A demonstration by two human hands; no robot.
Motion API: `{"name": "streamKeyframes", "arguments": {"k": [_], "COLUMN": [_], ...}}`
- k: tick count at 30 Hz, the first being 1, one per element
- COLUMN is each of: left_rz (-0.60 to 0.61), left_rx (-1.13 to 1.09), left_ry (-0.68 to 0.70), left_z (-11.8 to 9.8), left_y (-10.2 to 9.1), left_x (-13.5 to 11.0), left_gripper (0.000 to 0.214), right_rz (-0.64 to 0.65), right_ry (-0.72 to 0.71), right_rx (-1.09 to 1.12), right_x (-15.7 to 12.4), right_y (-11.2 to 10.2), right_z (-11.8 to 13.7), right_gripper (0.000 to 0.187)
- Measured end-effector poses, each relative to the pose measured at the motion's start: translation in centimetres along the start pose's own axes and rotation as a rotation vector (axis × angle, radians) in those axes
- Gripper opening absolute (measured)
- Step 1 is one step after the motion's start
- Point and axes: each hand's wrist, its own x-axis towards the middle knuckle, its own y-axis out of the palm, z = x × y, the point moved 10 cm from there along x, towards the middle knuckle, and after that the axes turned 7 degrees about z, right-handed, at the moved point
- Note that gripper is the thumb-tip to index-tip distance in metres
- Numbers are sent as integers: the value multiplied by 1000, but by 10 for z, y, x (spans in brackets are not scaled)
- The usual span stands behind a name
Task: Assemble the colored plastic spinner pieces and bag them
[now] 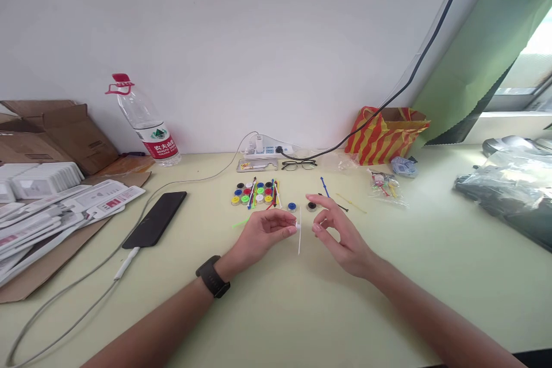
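Observation:
Between thumb and fingertips, my left hand [269, 230] pinches a small white plastic piece, and a thin white stick [299, 244] stands upright against it. To the right, my right hand [342, 238] is held with curled fingers apart and nothing between them, just clear of the stick. Behind the hands lie a blue round piece [292, 206] and a black round piece [311, 206], both with clear sides. Further back are rows of coloured round pieces [245, 199] with several coloured sticks [276, 192] across them. A green stick [240, 223] is partly hidden behind my left hand.
A blue stick [325, 187] and a yellow stick [351, 203] lie behind my right hand. Glasses [297, 165], a power strip [269, 148], a striped bag [379, 138] and a plastic pouch [389, 188] stand further back. Leftward are a phone [156, 219] and a bottle [150, 126].

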Motion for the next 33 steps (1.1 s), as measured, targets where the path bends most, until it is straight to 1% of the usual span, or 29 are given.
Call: {"name": "streamKeyframes", "arguments": {"k": [2, 3, 4, 7, 8, 9, 11, 13, 18, 23, 27, 30, 33], "left_rz": [-10, -15, -21, -38, -41, -43, -42, -33, 11, 68, 100, 98, 65], "left_rx": [4, 7, 10, 27, 31, 32, 31, 29, 25, 20, 33, 25, 8], "left_ry": [1, -3, -6, -10, -9, -8, -7, -2, 3, -23, -43, -46, -43], "left_z": [-1, -1, -1, -2, -2, -2, -2, -2, -1, 0, 1, 1, 1], "left_y": [-2, -2, -3, -6, -6, -7, -7, -5, 1, 10, 14, 14, 11], "left_x": [0, 0, 0, 0, 0, 0, 0, 0, 0, -2, -3, -3, -1], "left_gripper": [25, 25, 25, 25, 25, 25, 24, 24, 23, 24, 26, 25, 26], "right_rz": [-20, -18, 4, 127, 136, 118, 47, 14, 49, 89, 97, 98, 48], "right_ry": [3, 29, 81, 285, 323, 330, 282, 224, 132, 135, 141, 131, 114], "right_rx": [9, 30, 67, 220, 259, 285, 302, 289, 236, 223, 214, 209, 181], "right_x": [-2, -2, -2, -4, -4, -3, 1, 4, 7, 6, 6, 7, 7], "right_y": [-1, -1, 1, 10, 10, 8, 1, 0, 10, 15, 17, 17, 8], "right_z": [2, 0, -5, -23, -27, -28, -26, -23, -17, -17, -19, -19, -18], "right_gripper": [61, 65, 64, 49, 46, 43, 35, 31, 22, 22, 20, 18, 16]}}
